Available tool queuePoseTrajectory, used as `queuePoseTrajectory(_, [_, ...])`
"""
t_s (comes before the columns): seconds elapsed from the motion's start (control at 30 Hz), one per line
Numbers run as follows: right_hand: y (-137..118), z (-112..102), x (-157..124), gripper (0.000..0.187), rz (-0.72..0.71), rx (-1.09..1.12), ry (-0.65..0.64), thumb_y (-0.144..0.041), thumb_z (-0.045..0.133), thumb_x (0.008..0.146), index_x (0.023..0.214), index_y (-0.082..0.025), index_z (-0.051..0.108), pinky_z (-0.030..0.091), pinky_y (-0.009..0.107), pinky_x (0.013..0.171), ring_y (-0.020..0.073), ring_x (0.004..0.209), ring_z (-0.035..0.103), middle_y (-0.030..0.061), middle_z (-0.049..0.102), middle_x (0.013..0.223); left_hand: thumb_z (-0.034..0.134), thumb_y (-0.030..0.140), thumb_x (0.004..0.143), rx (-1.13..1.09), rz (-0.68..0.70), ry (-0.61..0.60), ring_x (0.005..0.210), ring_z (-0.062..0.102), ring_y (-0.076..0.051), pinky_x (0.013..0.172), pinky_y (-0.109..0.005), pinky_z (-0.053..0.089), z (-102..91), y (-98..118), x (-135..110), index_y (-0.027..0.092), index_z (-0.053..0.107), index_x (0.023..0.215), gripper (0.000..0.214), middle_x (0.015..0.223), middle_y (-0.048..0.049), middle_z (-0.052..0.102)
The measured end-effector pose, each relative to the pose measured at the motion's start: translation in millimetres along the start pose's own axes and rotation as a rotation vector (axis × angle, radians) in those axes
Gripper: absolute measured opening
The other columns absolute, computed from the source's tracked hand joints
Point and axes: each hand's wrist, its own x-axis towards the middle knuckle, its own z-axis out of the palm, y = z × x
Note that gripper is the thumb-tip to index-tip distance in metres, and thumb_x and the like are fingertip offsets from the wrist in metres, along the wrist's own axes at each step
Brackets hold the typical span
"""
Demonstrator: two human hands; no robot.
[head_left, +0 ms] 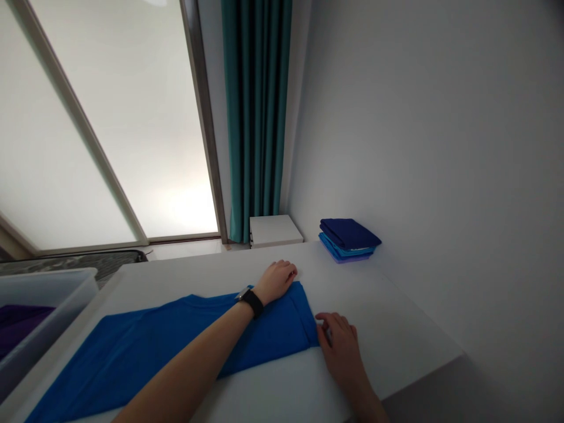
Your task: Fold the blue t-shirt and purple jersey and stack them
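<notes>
A blue garment [176,341], which looks like a T-shirt, lies flat in a long folded strip across the white table [379,317]. My left hand [277,279], with a dark-strapped watch on its wrist, rests at the garment's far edge near the right corner. Its fingers are loosely bent, with no cloth visibly gripped. Beside the garment's right end is my right hand [339,341], thumb and forefinger slightly apart at the folded edge. My left forearm crosses over the cloth and hides part of it.
A stack of folded clothes [349,238], dark blue on top, sits against the wall at the back right. At the left stands a translucent plastic bin [83,288] with purple cloth [22,323] inside. Beyond the table are a white cabinet [275,230] and a teal curtain [258,117].
</notes>
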Motion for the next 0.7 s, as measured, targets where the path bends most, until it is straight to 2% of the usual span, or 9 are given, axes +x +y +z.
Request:
queuePoseTrajectory(0.13, [14.6,2.0,8.1,0.033,-0.110,0.022,0.085,-0.022,0.035,0.096,0.113,-0.021,0.063,0.044,0.041,0.090,0.0240,0.108,0.060,0.0093,0.067,0.113,0.047,0.023,0.097,0.050,0.138,-0.049,0.093,0.056,-0.020,0.087,-0.033,0.040,-15.8,10.3,-31.7,0.021,0.060,0.099,0.014,0.098,-0.0041,0.063])
queuePoseTrajectory(0.23, [15.5,2.6,17.6,0.037,-0.225,0.037,0.064,-0.023,0.033,0.098,0.122,-0.019,0.061,0.044,0.043,0.098,0.0235,0.119,0.057,0.0101,0.065,0.124,0.046,0.025,0.098,0.084,0.222,-0.076,0.095,0.055,-0.020,0.087,-0.033,0.040,-20.1,14.2,-49.4,0.021,0.059,0.106,0.015,0.101,-0.0046,0.061])
queuePoseTrajectory(0.37, [-2.9,0.8,24.8,0.041,-0.349,0.062,-0.075,-0.024,0.034,0.099,0.133,-0.019,0.057,0.043,0.041,0.105,0.0216,0.126,0.053,0.0091,0.059,0.135,0.046,0.022,0.097,0.105,0.168,-0.064,0.103,0.054,-0.022,0.090,-0.035,0.040,-14.7,6.5,-54.1,0.022,0.056,0.117,0.022,0.110,-0.0067,0.060])
queuePoseTrajectory(0.47, [-14.6,1.1,21.5,0.045,-0.405,0.021,-0.196,-0.027,0.036,0.100,0.142,-0.021,0.047,0.039,0.043,0.111,0.0214,0.134,0.045,0.0073,0.051,0.144,0.047,0.022,0.097,0.112,0.118,-0.059,0.104,0.054,-0.023,0.091,-0.036,0.041,-6.2,-4.7,-52.4,0.021,0.056,0.119,0.024,0.112,-0.0076,0.059])
queuePoseTrajectory(0.57, [-15.0,3.6,15.2,0.047,-0.408,-0.053,-0.282,-0.030,0.032,0.101,0.148,-0.023,0.037,0.034,0.045,0.114,0.0207,0.139,0.038,0.0044,0.042,0.150,0.046,0.025,0.098,0.088,0.095,-0.043,0.103,0.054,-0.022,0.091,-0.037,0.041,1.7,-13.4,-53.9,0.022,0.057,0.117,0.023,0.112,-0.0070,0.060])
queuePoseTrajectory(0.7, [-10.1,6.0,10.5,0.049,-0.390,-0.102,-0.335,-0.031,0.026,0.103,0.152,-0.025,0.026,0.028,0.046,0.117,0.0188,0.143,0.030,0.0015,0.034,0.154,0.045,0.026,0.099,0.034,0.054,-0.009,0.102,0.054,-0.022,0.090,-0.036,0.041,7.4,-17.9,-56.6,0.022,0.059,0.114,0.021,0.111,-0.0059,0.061])
